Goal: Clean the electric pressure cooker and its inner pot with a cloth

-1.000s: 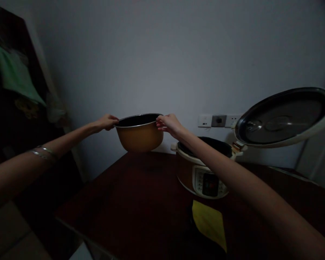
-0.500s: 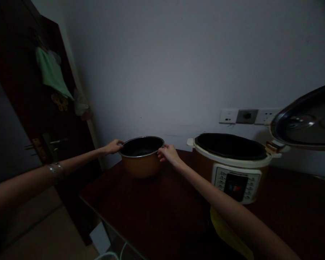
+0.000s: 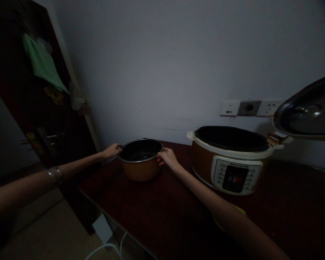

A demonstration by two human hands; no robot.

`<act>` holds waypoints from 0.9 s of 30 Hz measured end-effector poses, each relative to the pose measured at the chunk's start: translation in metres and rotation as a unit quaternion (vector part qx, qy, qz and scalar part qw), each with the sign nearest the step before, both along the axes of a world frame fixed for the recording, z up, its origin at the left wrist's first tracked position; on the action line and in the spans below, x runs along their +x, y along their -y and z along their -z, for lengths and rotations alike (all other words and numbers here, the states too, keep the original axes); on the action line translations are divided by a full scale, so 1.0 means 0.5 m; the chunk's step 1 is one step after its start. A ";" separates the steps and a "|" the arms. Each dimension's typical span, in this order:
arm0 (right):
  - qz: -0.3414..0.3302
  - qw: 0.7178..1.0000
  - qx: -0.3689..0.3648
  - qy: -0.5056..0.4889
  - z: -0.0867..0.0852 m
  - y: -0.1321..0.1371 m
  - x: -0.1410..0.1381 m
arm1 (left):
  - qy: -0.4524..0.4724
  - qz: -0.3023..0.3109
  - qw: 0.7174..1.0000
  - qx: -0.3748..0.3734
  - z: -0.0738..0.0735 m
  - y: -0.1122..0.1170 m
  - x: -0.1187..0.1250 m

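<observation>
An orange inner pot (image 3: 139,169) with a dark inside rests on the dark red table (image 3: 157,213), left of the rice cooker (image 3: 231,162). My left hand (image 3: 111,150) pinches the pot's left rim. My right hand (image 3: 165,157) grips the right rim, fingers curled over the edge. The cooker body stands open, its hinged lid (image 3: 306,112) raised at the far right. Bangles sit on my left wrist.
Wall sockets (image 3: 250,108) are above the cooker. A dark wooden door (image 3: 29,108) with a handle stands at the left, a green cloth (image 3: 40,65) hanging on it. A yellow cloth (image 3: 233,213) lies under my right forearm. White cables (image 3: 108,249) trail below the table's edge.
The pot came down from mid-air onto the table, both hands still on its rim. The camera view shifted, bringing the cooker nearer the centre.
</observation>
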State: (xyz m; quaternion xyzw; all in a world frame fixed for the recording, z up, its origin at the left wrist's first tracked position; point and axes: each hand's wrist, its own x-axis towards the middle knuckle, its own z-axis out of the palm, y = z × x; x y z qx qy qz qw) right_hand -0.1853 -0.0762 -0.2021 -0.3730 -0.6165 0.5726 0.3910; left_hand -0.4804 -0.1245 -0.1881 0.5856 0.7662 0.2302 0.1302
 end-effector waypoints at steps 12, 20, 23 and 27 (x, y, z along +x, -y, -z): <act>0.003 1.000 -0.012 -0.002 0.024 0.006 -0.003 | -0.025 0.019 0.999 -0.013 0.030 -0.009 -0.015; -0.002 1.000 -0.013 -0.018 0.039 0.014 -0.005 | 0.016 0.019 0.999 -0.022 0.026 0.003 -0.003; -0.007 1.000 -0.012 -0.025 0.047 0.021 -0.003 | 0.016 0.003 1.000 -0.024 0.027 0.005 0.002; -0.017 0.999 -0.016 -0.031 0.054 0.024 -0.001 | 0.009 -0.015 0.999 -0.047 0.024 0.004 0.003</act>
